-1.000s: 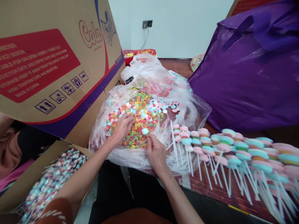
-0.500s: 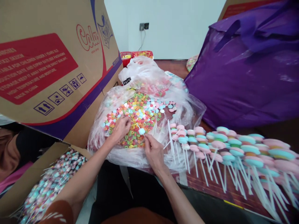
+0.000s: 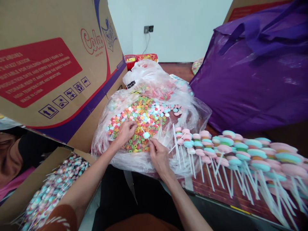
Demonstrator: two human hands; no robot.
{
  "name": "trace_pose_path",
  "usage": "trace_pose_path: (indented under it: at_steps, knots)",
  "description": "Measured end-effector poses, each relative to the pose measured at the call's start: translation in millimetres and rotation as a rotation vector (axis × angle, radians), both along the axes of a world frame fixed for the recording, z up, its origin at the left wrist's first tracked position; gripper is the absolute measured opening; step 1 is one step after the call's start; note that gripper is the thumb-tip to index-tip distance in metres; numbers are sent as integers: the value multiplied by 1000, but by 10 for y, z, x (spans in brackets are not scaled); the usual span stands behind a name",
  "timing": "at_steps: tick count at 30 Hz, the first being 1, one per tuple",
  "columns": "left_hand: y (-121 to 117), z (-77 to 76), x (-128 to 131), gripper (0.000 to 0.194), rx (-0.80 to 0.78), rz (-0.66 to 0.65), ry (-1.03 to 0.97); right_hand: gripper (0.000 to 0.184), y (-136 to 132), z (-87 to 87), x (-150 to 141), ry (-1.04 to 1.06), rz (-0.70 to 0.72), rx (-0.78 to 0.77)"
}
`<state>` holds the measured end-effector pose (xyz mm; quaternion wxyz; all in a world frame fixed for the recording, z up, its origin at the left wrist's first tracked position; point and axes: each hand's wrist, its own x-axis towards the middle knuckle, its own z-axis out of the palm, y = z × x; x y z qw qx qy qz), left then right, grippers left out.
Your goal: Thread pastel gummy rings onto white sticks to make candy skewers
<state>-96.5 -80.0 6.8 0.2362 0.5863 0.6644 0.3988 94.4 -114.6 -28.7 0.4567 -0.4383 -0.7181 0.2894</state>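
Between the thumb and fingers of my right hand (image 3: pixel 160 155) is a thin white lollipop stick, with a pale blue candy disc (image 3: pixel 146 135) near its upper part and the tip poking out beyond. My left hand (image 3: pixel 126 131) hovers low over the loose candies, fingers pinched together; whatever they hold is hidden. Below both hands, a heap of small ring candies (image 3: pixel 136 146) in green, orange and red spreads over a clear plastic bag (image 3: pixel 127 162). Pink, blue and white candy discs (image 3: pixel 156 107) lie among and behind the rings.
Rows of finished pink-and-blue candy lollipops (image 3: pixel 240 154) lie along the table's right side. A purple bag (image 3: pixel 255 80) stands behind them. At left, a large printed carton (image 3: pixel 64 19) rises beside an open box of wrapped lollipops (image 3: pixel 57 186). Another person's sleeve (image 3: pixel 29 154) shows at far left.
My left hand has shifted very slightly to the right over the candies. The right hand keeps its hold on the lollipop stick almost unmoved, and the view has tilted a little.
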Motion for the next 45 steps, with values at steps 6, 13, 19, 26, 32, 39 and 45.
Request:
trace_pose_path:
  at_steps: [6, 13, 19, 26, 32, 39, 45]
  knots:
    - [-210, 44, 24, 33, -139, 72, -722, 27, -52, 87, -53, 25, 48, -49]
    - [-344, 75, 125, 34, -96, 120, -846, 30, -86, 133, -88, -49, 51, -47]
    - [-441, 22, 131, 49, -16, 124, -833, 29, -159, 155, -160, 63, 74, -85]
    - [-534, 50, -4, 44, -64, 116, -964, 26, -241, 162, -150, 67, 155, -120]
    - [-610, -25, -89, 43, -117, 94, -823, 26, -231, 169, -98, -121, 216, -23]
    - [-846, 65, -175, 44, -173, 94, -728, 25, -291, 158, -53, -184, 316, -12]
    - [-994, 64, -162, 39, -212, 86, -843, 27, -400, 262, -157, -131, 390, -33]
